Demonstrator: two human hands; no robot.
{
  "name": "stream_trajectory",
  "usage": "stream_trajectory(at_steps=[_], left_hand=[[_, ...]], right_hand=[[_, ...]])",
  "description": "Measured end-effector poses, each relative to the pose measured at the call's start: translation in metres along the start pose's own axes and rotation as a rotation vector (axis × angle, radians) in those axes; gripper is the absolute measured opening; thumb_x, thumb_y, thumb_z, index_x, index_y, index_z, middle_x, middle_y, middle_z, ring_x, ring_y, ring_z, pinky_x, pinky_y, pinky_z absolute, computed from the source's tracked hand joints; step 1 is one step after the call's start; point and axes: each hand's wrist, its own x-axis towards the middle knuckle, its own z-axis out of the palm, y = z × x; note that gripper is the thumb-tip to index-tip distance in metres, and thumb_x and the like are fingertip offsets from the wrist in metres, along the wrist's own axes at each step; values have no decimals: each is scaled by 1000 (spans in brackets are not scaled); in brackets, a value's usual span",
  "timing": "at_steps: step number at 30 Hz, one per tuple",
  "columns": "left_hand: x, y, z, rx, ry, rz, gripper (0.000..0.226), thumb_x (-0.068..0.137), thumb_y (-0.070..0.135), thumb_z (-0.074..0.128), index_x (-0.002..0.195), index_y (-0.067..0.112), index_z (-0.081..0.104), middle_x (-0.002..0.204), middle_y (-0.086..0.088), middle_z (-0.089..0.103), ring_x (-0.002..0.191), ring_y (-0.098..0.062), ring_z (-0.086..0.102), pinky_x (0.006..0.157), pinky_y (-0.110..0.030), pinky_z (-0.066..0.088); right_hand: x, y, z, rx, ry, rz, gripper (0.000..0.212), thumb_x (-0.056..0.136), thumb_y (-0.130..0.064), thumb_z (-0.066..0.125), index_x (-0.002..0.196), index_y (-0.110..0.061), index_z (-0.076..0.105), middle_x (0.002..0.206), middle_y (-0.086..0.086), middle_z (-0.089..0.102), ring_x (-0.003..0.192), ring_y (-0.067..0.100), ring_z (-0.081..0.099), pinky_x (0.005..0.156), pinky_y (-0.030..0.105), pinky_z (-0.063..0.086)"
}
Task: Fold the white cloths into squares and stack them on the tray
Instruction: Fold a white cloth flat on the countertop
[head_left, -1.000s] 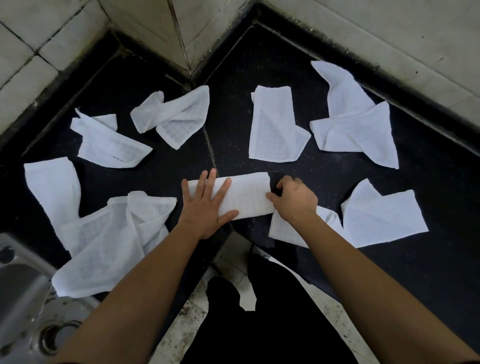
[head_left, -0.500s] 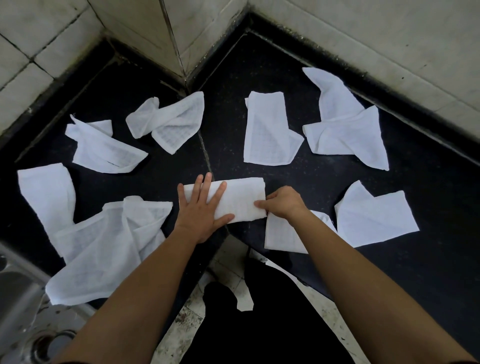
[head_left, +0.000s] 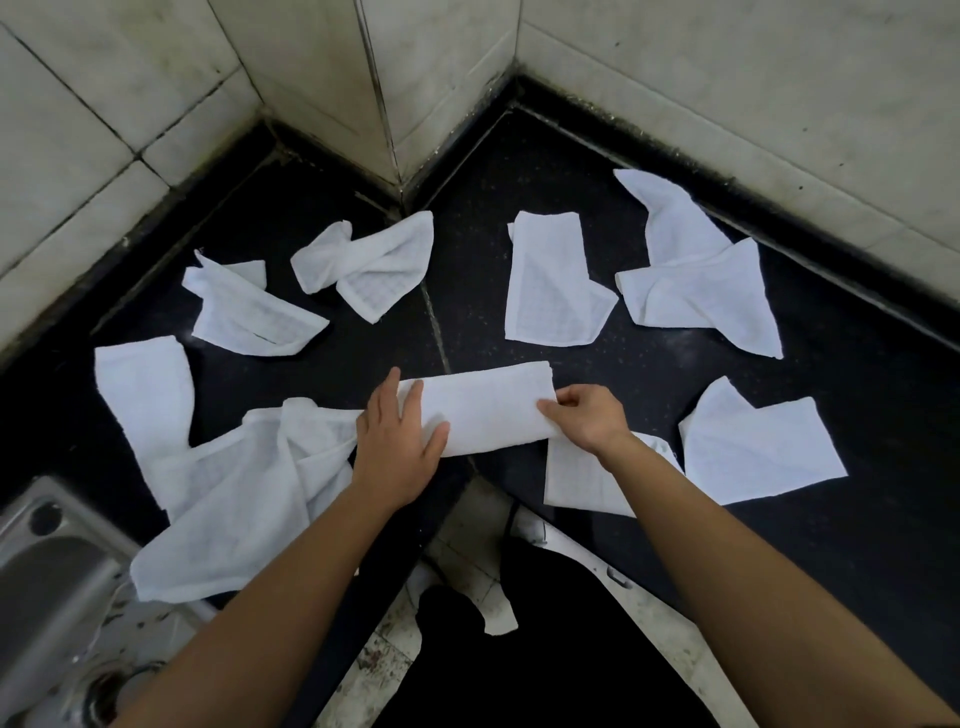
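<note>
Squaring up one folded cloth (head_left: 488, 410)
Right of the sink (head_left: 57, 566), the flat left hand (head_left: 400, 447) pins its nearer end as an anchor; the right hand (head_left: 587, 418) pinches the farther end, likely to fold it across.

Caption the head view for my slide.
Left hand presses, right hand pinches a folded white cloth on a black counter among loose cloths.

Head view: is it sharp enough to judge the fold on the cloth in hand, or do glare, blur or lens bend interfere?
Head view, centre: sharp, the folded cloth shows clean edges, though its weave washes out white. Head view, lighting: soft and even, faint shadows on the black counter, no strong glare. Head view, edges: wide-angle bend curves the wall tiles and steel sink.
</note>
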Motion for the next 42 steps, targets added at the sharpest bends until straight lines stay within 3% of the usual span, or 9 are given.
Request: stream_trajectory(at_steps=[4, 11, 18, 23, 31, 34, 38, 40, 42], left_hand=[[-12, -8, 3, 36, -128, 54, 57, 96, 37, 51, 145, 10, 42, 159, -15, 25, 141, -35, 30, 110, -52, 30], [-15, -10, 1, -103, -84, -54, 58, 95, 34, 59, 146, 9, 45, 154, -12, 36, 140, -31, 32, 111, -48, 32], [-24, -33, -3, -102, -111, -88, 57, 93, 10, 56, 148, 3, 41, 161, -13, 27, 144, -33, 29, 117, -44, 29], [-22, -42, -9, -157, -193, -68, 65, 92, 8, 57, 152, 5, 32, 164, -10, 16, 149, -30, 19, 121, -41, 21], [-20, -40, -12, -143, -225, -73, 66, 94, 14, 58, 154, 8, 29, 165, -7, 12, 150, -27, 15, 121, -38, 19], [-18, -36, -11, -150, -204, -91, 58, 97, 18, 55, 151, 8, 35, 164, -8, 18, 148, -28, 21, 120, -39, 22], [-17, -22, -9, -159, 43, -62, 40, 100, 23, 48, 136, 7, 56, 150, -13, 45, 133, -33, 44, 107, -49, 41], [-14, -12, -4, -60, 96, 96, 44, 98, 30, 45, 135, 8, 57, 149, -15, 46, 131, -34, 47, 99, -51, 45], [-10, -3, 1, 84, 18, 240, 53, 99, 39, 37, 142, 9, 48, 157, -14, 35, 141, -32, 36, 101, -51, 42]], right_hand=[[-6, 9, -19, -66, 70, -8, 20, 90, -40, 68, 95, -21, 74, 91, -5, 71, 97, 20, 66, 88, 36, 54], [-26, -8, -10, -120, 303, -248, 19, 95, -34, 63, 101, -20, 73, 81, -4, 70, 82, 16, 66, 71, 25, 43], [-43, -41, 59, -441, 223, -550, 33, 100, -32, 51, 115, -9, 69, 100, 12, 66, 86, 36, 65, 73, 39, 53], [-43, -53, 96, -597, 124, -580, 32, 104, -31, 42, 110, -9, 65, 102, 10, 63, 88, 30, 64, 66, 29, 38], [-40, -41, 99, -435, -142, -565, 49, 101, -47, 51, 135, -15, 60, 108, 4, 69, 103, 21, 63, 91, 33, 49], [-38, -20, 81, -336, -39, -575, 36, 101, -34, 53, 131, -16, 65, 109, 2, 68, 94, 19, 65, 89, 35, 53], [-30, 12, 63, -425, 223, -738, 29, 100, -22, 51, 118, -10, 70, 113, 7, 65, 91, 27, 65, 76, 39, 57], [-23, 20, 57, -577, 298, -819, 38, 99, -26, 45, 127, -9, 65, 128, 11, 62, 103, 33, 63, 83, 46, 56], [-18, 21, 52, -760, 203, -817, 50, 104, -32, 40, 149, -11, 43, 157, 13, 39, 135, 36, 45, 106, 51, 44]])
